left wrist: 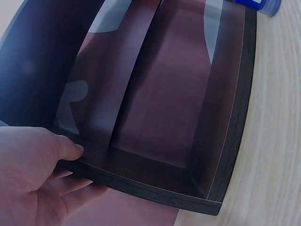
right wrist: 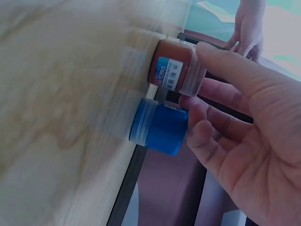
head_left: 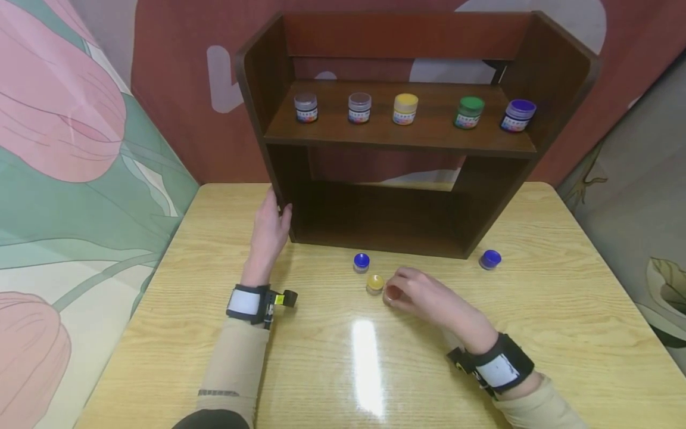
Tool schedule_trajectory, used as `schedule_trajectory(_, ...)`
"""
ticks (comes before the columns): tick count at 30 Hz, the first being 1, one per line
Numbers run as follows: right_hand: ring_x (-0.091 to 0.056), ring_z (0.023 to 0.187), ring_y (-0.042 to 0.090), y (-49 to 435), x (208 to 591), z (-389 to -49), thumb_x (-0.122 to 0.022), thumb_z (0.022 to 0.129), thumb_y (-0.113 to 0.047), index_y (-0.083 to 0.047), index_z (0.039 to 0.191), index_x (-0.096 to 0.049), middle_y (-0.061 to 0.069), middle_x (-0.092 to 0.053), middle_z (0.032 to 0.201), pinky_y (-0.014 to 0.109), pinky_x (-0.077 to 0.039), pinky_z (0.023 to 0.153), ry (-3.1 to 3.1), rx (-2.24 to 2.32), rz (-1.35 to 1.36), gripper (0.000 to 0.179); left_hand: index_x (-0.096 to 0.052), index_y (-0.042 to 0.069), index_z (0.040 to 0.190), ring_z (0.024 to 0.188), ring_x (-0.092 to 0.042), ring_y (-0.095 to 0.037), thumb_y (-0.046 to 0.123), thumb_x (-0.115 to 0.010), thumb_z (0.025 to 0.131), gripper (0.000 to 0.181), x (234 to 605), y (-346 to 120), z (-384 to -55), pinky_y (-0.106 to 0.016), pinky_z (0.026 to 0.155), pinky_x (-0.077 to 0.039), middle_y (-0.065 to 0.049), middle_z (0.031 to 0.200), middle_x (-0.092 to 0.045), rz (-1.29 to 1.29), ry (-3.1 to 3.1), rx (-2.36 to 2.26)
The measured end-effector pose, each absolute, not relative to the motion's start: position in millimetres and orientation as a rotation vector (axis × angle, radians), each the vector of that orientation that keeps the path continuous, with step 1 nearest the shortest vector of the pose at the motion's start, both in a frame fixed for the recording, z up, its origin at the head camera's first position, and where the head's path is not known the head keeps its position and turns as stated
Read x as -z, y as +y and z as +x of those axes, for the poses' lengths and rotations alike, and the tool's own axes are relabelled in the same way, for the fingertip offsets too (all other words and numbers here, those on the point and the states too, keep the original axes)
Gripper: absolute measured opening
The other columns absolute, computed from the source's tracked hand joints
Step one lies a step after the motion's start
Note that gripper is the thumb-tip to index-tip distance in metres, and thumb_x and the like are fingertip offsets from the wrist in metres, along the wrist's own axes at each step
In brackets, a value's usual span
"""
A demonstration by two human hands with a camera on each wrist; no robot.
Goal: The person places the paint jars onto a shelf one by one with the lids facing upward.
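My left hand grips the left side panel of a dark brown wooden shelf. In the left wrist view, its thumb lies on the panel's inner side, with the fingers on the outer side. My right hand pinches the lid end of a small brown paint jar in front of the shelf; in the head view the fingers partly cover this jar. Just left of it stand a yellow paint jar and a blue paint jar. Another blue paint jar sits near the shelf's front right corner.
On the upper board stands a row of several paint jars: two with greyish lids, then a yellow jar, a green jar and a blue-purple jar. Patterned cloth hangs behind and beside the light wooden table.
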State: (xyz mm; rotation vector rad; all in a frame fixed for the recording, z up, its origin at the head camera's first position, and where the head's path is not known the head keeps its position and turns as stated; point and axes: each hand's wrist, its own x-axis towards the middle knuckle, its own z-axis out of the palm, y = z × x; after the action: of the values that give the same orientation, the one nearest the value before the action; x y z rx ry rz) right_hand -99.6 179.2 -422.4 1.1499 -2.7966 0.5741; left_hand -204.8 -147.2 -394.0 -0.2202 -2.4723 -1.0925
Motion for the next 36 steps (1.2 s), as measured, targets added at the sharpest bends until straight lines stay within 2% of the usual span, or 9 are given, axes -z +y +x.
schedule_trajectory(3,-0.065,0.084,0.012,180.5,421.1,-99.8,-0.083,0.08,-0.014,-0.008,0.1,-0.073,0.003,-0.067,0.093,0.023,-0.06,0.074,-2.778,-0.56,1.183,0.023,-0.043,-0.007,0.137,0.118,-0.063,-0.042,0.006,-0.055,0.1,0.041,393.9,-147.1,-204.9,-0.05,0.089,-0.062,-0.03,0.128,-0.059,-0.222,-2.467,1.087)
schedule_trajectory(7,-0.066,0.097,0.017,183.4,417.8,-99.8,-0.083,0.079,-0.008,-0.01,0.101,-0.074,0.005,-0.069,0.103,0.032,-0.061,0.086,-2.72,-0.586,1.284,0.024,-0.044,-0.006,0.137,0.117,-0.063,-0.042,0.006,-0.055,0.1,0.041,393.6,-147.2,-204.6,-0.05,0.088,-0.062,-0.029,0.126,-0.06,-0.219,-2.463,1.08)
schedule_trajectory(13,-0.066,0.108,0.024,183.6,416.4,-100.7,-0.075,0.086,-0.002,-0.01,0.104,-0.076,0.009,-0.071,0.113,0.039,-0.059,0.095,-2.73,-0.653,1.357,0.02,-0.044,-0.006,0.138,0.117,-0.063,-0.041,0.007,-0.056,0.1,0.042,393.6,-147.6,-205.0,-0.049,0.089,-0.062,-0.029,0.126,-0.06,-0.205,-2.467,1.068)
schedule_trajectory(25,-0.066,0.104,0.017,184.0,419.5,-101.7,-0.072,0.09,-0.006,-0.011,0.104,-0.075,0.003,-0.074,0.11,0.034,-0.059,0.093,-2.738,-0.666,1.334,0.015,-0.045,-0.006,0.137,0.117,-0.063,-0.041,0.007,-0.056,0.1,0.041,392.0,-146.5,-203.9,-0.05,0.089,-0.062,-0.029,0.127,-0.06,-0.205,-2.467,1.077)
schedule_trajectory(32,-0.065,0.102,0.014,184.8,421.1,-102.5,-0.072,0.09,-0.01,-0.011,0.102,-0.074,0.0,-0.071,0.106,0.031,-0.059,0.092,-2.729,-0.68,1.325,0.012,-0.044,-0.008,0.137,0.117,-0.063,-0.043,0.006,-0.056,0.099,0.042,392.2,-146.6,-204.7,-0.051,0.089,-0.061,-0.031,0.127,-0.06,-0.2,-2.474,1.071)
schedule_trajectory(36,-0.064,0.098,0.012,186.1,420.8,-103.1,-0.075,0.089,-0.012,-0.011,0.104,-0.072,0.0,-0.068,0.105,0.028,-0.06,0.087,-2.741,-0.714,1.289,0.016,-0.044,-0.008,0.137,0.117,-0.063,-0.043,0.006,-0.056,0.099,0.042,392.3,-146.6,-204.8,-0.051,0.089,-0.062,-0.031,0.127,-0.06,-0.2,-2.472,1.071)
